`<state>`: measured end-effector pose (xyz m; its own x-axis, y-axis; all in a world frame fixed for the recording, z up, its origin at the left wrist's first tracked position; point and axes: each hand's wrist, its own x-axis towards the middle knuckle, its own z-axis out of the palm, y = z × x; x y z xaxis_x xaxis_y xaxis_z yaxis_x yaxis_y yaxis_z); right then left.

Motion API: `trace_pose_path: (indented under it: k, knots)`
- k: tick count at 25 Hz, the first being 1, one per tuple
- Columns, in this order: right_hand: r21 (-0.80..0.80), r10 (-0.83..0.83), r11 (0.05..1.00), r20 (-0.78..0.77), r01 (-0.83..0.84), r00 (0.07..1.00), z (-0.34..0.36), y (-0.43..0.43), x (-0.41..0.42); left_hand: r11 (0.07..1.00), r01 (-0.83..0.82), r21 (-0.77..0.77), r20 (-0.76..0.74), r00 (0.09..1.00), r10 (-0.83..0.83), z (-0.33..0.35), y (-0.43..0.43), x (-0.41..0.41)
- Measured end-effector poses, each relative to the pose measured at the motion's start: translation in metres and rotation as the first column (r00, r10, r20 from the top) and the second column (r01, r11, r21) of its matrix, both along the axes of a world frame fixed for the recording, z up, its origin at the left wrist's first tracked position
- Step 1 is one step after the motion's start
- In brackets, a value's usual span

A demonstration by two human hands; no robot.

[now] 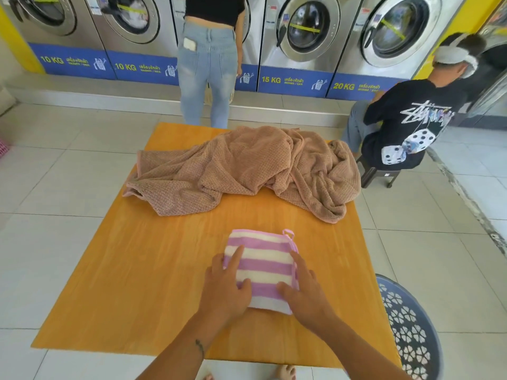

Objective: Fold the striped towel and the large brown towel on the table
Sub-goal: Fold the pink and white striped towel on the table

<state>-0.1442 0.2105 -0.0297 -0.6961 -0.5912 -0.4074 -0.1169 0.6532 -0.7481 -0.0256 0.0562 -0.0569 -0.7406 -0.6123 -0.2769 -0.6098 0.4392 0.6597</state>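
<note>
The striped towel, purple and white with a small loop at its far right corner, lies folded into a small rectangle on the near middle of the orange table. My left hand rests flat on its left edge with straight fingers. My right hand presses flat on its right edge. The large brown towel lies crumpled in a heap across the far half of the table, apart from both hands.
A dark perforated laundry basket stands on the floor at the table's near right corner. A person in jeans stands beyond the far edge. Another person sits on a stool at the far right. Washing machines line the back wall.
</note>
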Motion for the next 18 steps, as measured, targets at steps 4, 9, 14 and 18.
trace_pose_path:
  k: [4, 9, 14, 18]
  knots:
    - [-0.177, -0.24, 0.935, 0.321, 0.307, 0.916, 0.008, -0.008, 0.013, 0.845, -0.15, 0.514, -0.123, 0.962, 0.245, 0.021, -0.002, -0.002]
    - [-0.219, -0.232, 0.826, 0.708, 0.519, 0.668, 0.02, 0.019, 0.026, 0.714, -0.04, 0.699, -0.165, 0.962, 0.216, 0.034, -0.007, 0.011]
    - [-0.32, -0.271, 0.644, 0.755, 0.695, 0.598, 0.021, 0.071, 0.037, 0.744, 0.167, 0.647, -0.239, 0.971, -0.009, 0.042, 0.037, 0.001]
    - [-0.274, -0.419, 0.507, 0.75, 0.817, 0.511, 0.025, 0.135, 0.021, 0.718, 0.314, 0.621, -0.302, 0.941, -0.15, 0.051, 0.083, -0.022]
